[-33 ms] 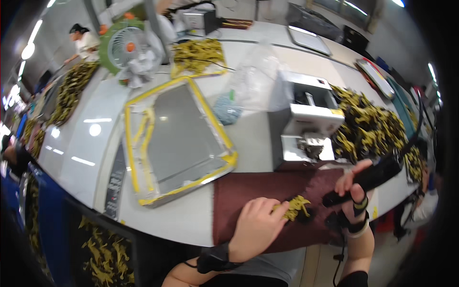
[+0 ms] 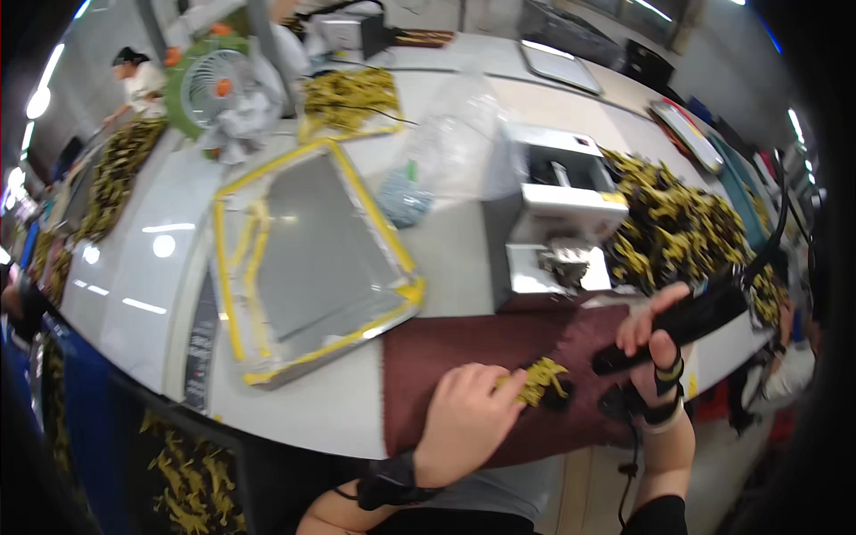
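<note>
A: Left hand (image 2: 468,410), condition?
B: One; fingers close together and bent, tips touching the left side of a small yellow-and-black piece (image 2: 542,379). Pinching it or only pressing it: I cannot tell.
A: Location of the piece?
B: On a dark red cloth (image 2: 446,348), at the near side of a white table (image 2: 343,383).
A: Right hand (image 2: 651,358)?
B: One; fingers curled around a black tool (image 2: 691,325) with a thick cable. Narrow end pointing left, near the piece, apart from it.
A: Other stock?
B: One grey metal machine (image 2: 571,209), just beyond the cloth. One heap of yellow-and-black pieces (image 2: 687,223), right of the machine. One grey tray (image 2: 330,241), yellow-edged, left of the machine. One clear plastic bag (image 2: 455,125), beyond the tray. One green fan (image 2: 218,89), orange at the centre, far left.
</note>
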Tool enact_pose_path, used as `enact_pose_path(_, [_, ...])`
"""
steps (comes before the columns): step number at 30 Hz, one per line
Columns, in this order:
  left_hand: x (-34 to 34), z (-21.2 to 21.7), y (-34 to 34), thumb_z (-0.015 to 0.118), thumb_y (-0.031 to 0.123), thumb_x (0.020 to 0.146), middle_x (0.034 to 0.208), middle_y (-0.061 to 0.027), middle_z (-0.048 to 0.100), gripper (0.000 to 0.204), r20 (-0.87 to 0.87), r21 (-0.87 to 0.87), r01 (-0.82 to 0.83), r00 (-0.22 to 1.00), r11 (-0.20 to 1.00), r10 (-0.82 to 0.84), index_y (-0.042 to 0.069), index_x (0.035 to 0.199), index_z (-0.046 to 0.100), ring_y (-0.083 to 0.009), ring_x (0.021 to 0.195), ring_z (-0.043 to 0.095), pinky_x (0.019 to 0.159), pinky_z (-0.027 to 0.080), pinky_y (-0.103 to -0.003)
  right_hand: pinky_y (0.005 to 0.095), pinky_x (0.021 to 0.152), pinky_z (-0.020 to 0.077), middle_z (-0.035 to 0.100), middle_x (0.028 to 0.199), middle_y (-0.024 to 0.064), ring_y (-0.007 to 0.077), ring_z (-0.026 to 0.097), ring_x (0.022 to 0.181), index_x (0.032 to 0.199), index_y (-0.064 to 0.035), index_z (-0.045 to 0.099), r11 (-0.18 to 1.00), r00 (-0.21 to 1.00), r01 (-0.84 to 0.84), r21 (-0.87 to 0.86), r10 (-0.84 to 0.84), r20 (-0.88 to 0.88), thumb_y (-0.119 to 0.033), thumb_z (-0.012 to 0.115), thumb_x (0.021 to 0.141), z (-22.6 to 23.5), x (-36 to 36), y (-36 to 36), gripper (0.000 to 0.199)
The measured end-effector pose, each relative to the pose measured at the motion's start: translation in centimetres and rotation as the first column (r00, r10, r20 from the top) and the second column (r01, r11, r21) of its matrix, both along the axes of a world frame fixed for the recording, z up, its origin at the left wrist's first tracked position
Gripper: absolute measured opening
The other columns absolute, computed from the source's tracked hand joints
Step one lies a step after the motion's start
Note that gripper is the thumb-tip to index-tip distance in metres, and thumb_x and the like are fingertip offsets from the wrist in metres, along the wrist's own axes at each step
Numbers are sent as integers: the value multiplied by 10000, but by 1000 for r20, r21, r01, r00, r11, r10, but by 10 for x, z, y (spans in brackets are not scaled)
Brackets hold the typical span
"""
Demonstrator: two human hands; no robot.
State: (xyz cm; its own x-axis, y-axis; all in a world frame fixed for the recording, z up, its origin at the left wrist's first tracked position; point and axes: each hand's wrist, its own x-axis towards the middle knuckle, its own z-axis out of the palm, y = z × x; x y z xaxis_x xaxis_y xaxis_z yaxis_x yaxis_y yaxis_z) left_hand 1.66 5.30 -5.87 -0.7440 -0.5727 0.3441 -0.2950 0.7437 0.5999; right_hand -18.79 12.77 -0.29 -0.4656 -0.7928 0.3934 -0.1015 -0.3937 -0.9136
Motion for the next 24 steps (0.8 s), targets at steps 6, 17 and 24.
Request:
enact_pose_path(6, [2, 1, -3, 705, 161, 678, 936, -42, 572, 345, 34, 7, -31, 999, 1000, 30, 99, 1010, 630, -238, 882, 534, 768, 420, -362, 298, 589, 362, 414, 699, 22, 130, 419, 568, 1016, -73, 422, 917, 989, -141, -373, 145, -16, -273, 559, 831, 55, -6, -34, 305])
enact_pose_path(17, [1, 3, -1, 697, 142, 687, 955, -46, 568, 354, 7, 27, 9, 1000, 1000, -9, 95, 1029, 618, -242, 892, 531, 780, 416, -360, 323, 593, 386, 441, 686, 37, 147, 440, 559, 996, -65, 457, 941, 990, -143, -307, 139, -34, -214, 518, 809, 63, -8, -74, 246])
enact_pose_path(24, [0, 4, 1, 693, 139, 692, 956, -55, 569, 349, 12, 26, 19, 1000, 999, -19, 88, 1027, 613, -241, 896, 531, 780, 415, -360, 291, 482, 429, 474, 561, 53, 154, 481, 451, 829, 15, 477, 937, 999, -16, -350, 29, 33, -106, 580, 764, 49, -1, -85, 172])
